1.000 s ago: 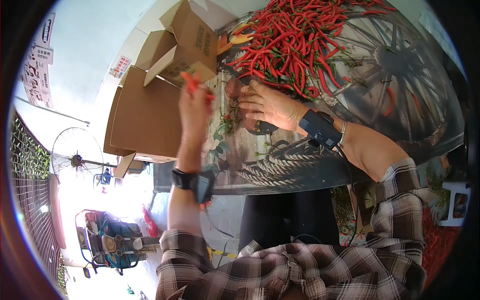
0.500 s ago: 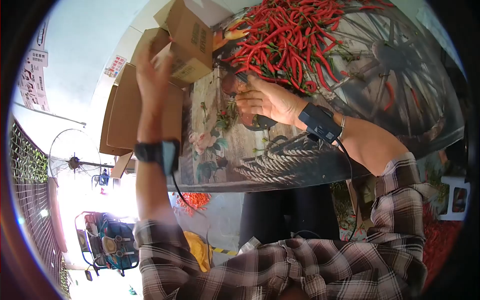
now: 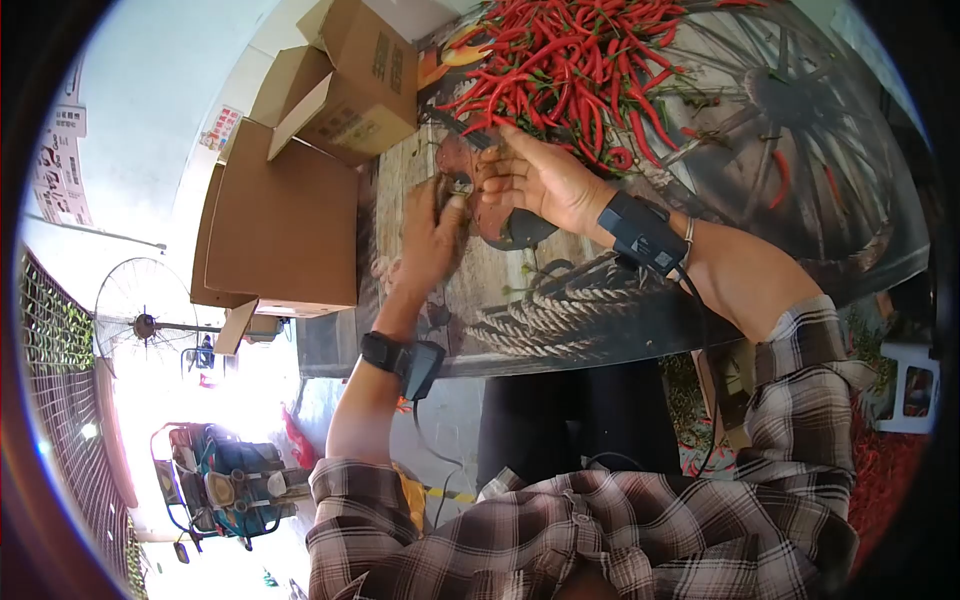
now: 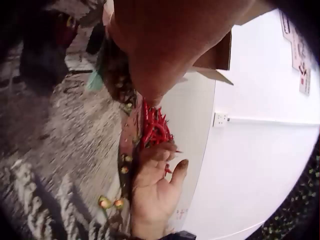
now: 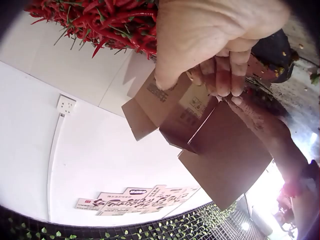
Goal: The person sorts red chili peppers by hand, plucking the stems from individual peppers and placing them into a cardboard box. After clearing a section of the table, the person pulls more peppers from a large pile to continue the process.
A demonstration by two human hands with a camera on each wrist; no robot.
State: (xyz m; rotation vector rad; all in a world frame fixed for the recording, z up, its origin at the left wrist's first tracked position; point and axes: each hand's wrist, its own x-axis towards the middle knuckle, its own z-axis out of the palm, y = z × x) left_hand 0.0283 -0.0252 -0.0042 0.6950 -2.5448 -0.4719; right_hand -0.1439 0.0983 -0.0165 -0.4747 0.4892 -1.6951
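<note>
My left hand (image 3: 432, 235) is over the table at the fingertips of my right hand (image 3: 545, 190). The left thumb and forefinger stand slightly apart, with a small pale bit showing beside them. My right hand is turned palm inward, its fingers loosely bent and its thumb pointing at the heap; no chili shows in it. Red chilies (image 3: 570, 75) with green stems lie heaped just beyond the right hand. In the right wrist view the left hand (image 5: 262, 120) meets the right fingers (image 5: 223, 75). An open cardboard box (image 3: 365, 105) stands left of the heap.
A large cardboard flap (image 3: 280, 225) reaches along the table's left side. The tablecloth (image 3: 545, 330) is printed with rope and a wagon wheel. Stem bits (image 4: 105, 202) and a few loose chilies (image 3: 780, 180) lie about. A white stool (image 3: 908, 385) stands at right.
My left hand carried red chilies toward the box, was over it half a second ago, and is back beside my right hand without them. The right hand has stayed by the heap.
</note>
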